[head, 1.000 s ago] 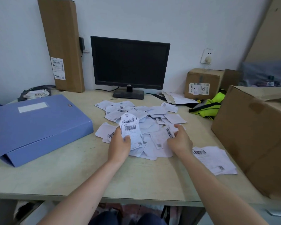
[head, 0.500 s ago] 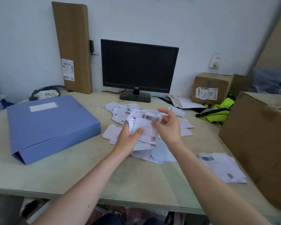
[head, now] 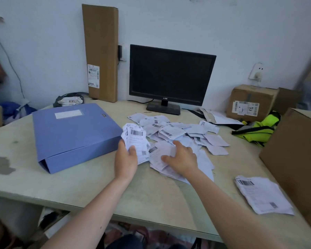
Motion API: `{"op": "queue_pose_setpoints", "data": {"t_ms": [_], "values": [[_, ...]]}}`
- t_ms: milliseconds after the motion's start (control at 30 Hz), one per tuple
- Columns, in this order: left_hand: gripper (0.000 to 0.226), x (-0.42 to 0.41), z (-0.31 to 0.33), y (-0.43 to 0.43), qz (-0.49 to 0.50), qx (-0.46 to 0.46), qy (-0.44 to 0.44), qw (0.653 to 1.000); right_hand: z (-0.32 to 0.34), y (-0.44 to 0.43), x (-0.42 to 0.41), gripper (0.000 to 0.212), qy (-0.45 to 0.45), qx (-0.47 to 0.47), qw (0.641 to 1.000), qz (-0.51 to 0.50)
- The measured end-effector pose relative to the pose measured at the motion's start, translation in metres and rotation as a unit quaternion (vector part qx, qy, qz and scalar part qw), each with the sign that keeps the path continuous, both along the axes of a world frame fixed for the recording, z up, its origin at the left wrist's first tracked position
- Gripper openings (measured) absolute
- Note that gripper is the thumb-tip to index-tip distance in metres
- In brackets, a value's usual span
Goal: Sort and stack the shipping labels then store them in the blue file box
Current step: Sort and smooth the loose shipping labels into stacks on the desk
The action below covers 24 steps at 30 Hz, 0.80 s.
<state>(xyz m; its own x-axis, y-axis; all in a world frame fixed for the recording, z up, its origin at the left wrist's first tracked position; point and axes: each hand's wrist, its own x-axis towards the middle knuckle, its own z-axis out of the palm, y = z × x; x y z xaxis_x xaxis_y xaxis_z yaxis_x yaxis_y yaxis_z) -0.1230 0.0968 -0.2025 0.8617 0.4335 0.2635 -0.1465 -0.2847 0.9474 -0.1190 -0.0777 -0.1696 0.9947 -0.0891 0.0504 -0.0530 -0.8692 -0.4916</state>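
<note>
Step in hand, as I read it: feeding loose labels into the held stack.

- Left hand (head: 126,159) grips a crumpled wad of white barcode-printed paper shipping labels (head: 136,141), thumb across the front and fingers curled behind. The wad is upright, just right of the flat, closed blue plastic file box (head: 70,130).
- Right hand (head: 182,159) lies flat, fingers straight and spread, on the loose heap of white paper labels (head: 178,132) further right of the box. It holds nothing that I can see.
- A separate sheaf of larger white printed sheets (head: 262,194) lies far right of the box, well apart from the heap.

To do it well:
- Slide one label off the heap with flat fingers, then pinch. Don't rake several at once.
- Turn each barcode-side up, same way round as the wad.
- The wad's edges look ragged, so tap them square on the tabletop before adding more.
- Likely risk: curled labels slipping out of the grip.
</note>
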Motion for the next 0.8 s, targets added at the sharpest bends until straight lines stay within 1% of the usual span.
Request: {"op": "queue_pose_setpoints", "data": {"t_ms": [33, 100, 167, 233, 267, 333, 400, 467, 533, 600, 700, 800], "values": [[0.029, -0.001, -0.001, 0.0, 0.001, 0.006, -0.003, 1.0, -0.002, 0.002, 0.0, 0.073, 0.01, -0.031, 0.999, 0.0], [0.029, -0.002, -0.002, -0.001, 0.001, 0.008, -0.011, 1.0, -0.004, 0.004, 0.001, 0.075, 0.019, -0.058, 0.998, 0.0], [0.028, -0.003, -0.001, -0.001, 0.008, -0.005, -0.018, 1.0, -0.007, 0.005, 0.003, 0.078, 0.003, -0.046, 0.999, -0.005], [0.027, -0.003, 0.0, -0.001, 0.02, -0.025, -0.027, 0.999, -0.008, 0.005, 0.004, 0.073, -0.043, -0.014, 0.999, -0.006], [0.026, -0.003, 0.0, -0.001, 0.024, -0.036, -0.034, 0.998, -0.008, 0.004, 0.005, 0.066, -0.069, 0.017, 0.997, -0.008], [0.027, -0.004, 0.001, 0.0, 0.022, -0.053, -0.042, 0.997, -0.004, 0.003, 0.004, 0.046, -0.099, 0.126, 0.987, -0.017], [0.028, -0.004, 0.001, 0.0, 0.018, -0.061, -0.046, 0.997, 0.0, 0.0, 0.007, 0.021, -0.116, 0.23, 0.966, -0.032], [0.028, -0.006, 0.003, -0.001, 0.015, -0.058, -0.052, 0.997, 0.005, -0.005, 0.009, 0.006, -0.125, 0.306, 0.942, -0.053], [0.027, -0.008, 0.006, -0.003, 0.011, -0.05, -0.061, 0.997, 0.008, -0.011, 0.008, 0.006, -0.12, 0.366, 0.92, -0.071], [0.028, -0.01, 0.007, -0.005, 0.002, -0.043, -0.069, 0.997, 0.01, -0.018, 0.003, 0.007, -0.117, 0.4, 0.905, -0.089], [0.026, -0.012, 0.011, -0.016, -0.023, -0.064, -0.076, 0.995, 0.014, -0.033, -0.005, 0.013, -0.136, 0.408, 0.895, -0.118], [0.019, -0.015, 0.018, -0.048, -0.065, -0.085, -0.059, 0.992, 0.021, -0.057, -0.018, 0.017, -0.163, 0.395, 0.892, -0.149]]}}
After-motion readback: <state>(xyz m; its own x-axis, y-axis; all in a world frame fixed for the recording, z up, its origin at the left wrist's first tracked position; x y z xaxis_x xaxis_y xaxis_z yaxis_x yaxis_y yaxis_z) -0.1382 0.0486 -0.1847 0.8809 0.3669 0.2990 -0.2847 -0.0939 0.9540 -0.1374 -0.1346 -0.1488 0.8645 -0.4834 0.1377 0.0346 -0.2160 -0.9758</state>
